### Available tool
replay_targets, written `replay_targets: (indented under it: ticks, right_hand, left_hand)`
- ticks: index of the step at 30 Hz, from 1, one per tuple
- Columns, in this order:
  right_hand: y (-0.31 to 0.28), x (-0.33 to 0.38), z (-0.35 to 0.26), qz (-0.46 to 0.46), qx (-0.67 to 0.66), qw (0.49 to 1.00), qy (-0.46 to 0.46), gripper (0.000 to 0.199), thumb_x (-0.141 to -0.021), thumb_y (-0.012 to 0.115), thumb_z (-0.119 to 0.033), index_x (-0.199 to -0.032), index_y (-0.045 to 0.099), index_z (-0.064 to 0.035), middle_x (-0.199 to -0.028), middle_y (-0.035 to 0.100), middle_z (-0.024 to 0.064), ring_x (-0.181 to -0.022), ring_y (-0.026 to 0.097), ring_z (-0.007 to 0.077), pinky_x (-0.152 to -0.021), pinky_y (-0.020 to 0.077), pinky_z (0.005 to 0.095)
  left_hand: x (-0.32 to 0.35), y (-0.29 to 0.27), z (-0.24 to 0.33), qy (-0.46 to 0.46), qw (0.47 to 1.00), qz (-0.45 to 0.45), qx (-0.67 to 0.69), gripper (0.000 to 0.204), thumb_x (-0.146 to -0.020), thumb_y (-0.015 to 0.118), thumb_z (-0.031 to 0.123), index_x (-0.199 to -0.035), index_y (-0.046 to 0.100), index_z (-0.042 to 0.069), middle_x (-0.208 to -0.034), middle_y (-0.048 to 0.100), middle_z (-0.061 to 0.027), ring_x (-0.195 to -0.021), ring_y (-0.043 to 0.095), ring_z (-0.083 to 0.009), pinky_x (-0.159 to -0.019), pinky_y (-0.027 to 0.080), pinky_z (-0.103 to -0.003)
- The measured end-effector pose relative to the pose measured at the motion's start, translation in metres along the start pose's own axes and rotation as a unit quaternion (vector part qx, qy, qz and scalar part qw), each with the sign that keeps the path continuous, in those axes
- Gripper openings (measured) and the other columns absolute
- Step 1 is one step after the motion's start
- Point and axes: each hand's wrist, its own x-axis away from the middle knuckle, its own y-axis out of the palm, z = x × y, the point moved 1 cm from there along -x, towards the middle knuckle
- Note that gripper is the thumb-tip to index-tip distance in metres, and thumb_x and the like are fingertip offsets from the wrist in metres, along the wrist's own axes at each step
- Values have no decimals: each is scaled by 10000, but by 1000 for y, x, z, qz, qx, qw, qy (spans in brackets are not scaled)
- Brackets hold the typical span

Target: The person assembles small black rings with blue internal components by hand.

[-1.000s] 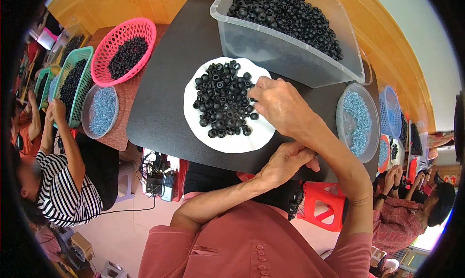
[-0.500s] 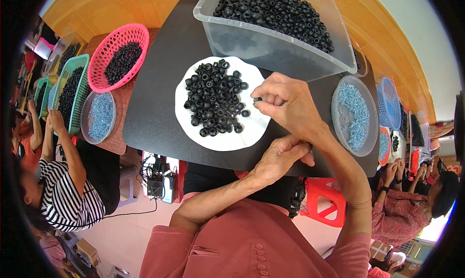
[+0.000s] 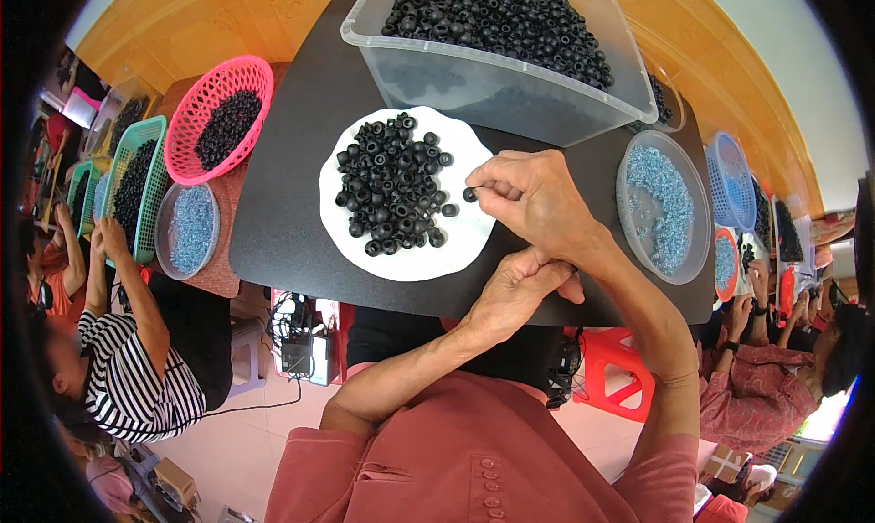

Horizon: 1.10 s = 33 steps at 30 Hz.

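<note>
My right hand point(image 3: 540, 202) pinches a small black hollow bead point(image 3: 470, 195) between thumb and fingertips, over the right rim of a white scalloped plate point(image 3: 351, 254). A heap of similar black beads point(image 3: 394, 181) with round holes lies on that plate. Below the right wrist, my left hand point(image 3: 518, 293) is closed, its fingers curled and partly hidden. Whether it holds anything does not show. The forearms overlap at the hands, above the near edge of the dark table point(image 3: 283, 167).
Behind the plate stands a clear plastic bin point(image 3: 492, 90) of black beads. A round tub point(image 3: 670, 268) of small blue pieces sits at right. To the left are a pink basket point(image 3: 187, 122), a green basket point(image 3: 146, 240) and a co-worker in stripes point(image 3: 150, 386). Another person point(image 3: 756, 391) sits at right.
The piece in my right fingers has turned: a greyish edge faced me before, and now it looks round and dark. The view has shifted slightly; the left hand stays under the right wrist.
</note>
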Motion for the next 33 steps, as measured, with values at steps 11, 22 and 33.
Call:
replay_targets:
  ticks: [11,22,33]
  right_hand:
    - [1,0,-7,21,35,999,22,162,-669,605,16,-829,628,4,-640,596,55,-538,558,74,-502,450,226]
    - [-38,48,13,34,-289,941,174,117,-787,613,34,-894,646,-3,-815,608,-10,-749,553,39,-678,447,183]
    - [-40,115,16,108,-338,927,119,96,-803,613,30,-897,632,35,-738,617,18,-672,556,57,-607,456,211]
  left_hand:
    - [1,-3,5,-16,1000,-16,1,205,-950,434,105,-985,600,-11,-815,622,-55,-791,584,-108,-773,467,-253]
    - [1,-5,-5,-7,994,23,103,228,-943,486,128,-1109,536,-21,-882,601,-106,-866,586,-190,-831,454,-312]
    - [-3,-3,-3,40,994,19,103,207,-961,459,137,-1061,534,-28,-892,611,-90,-847,590,-146,-827,459,-273]
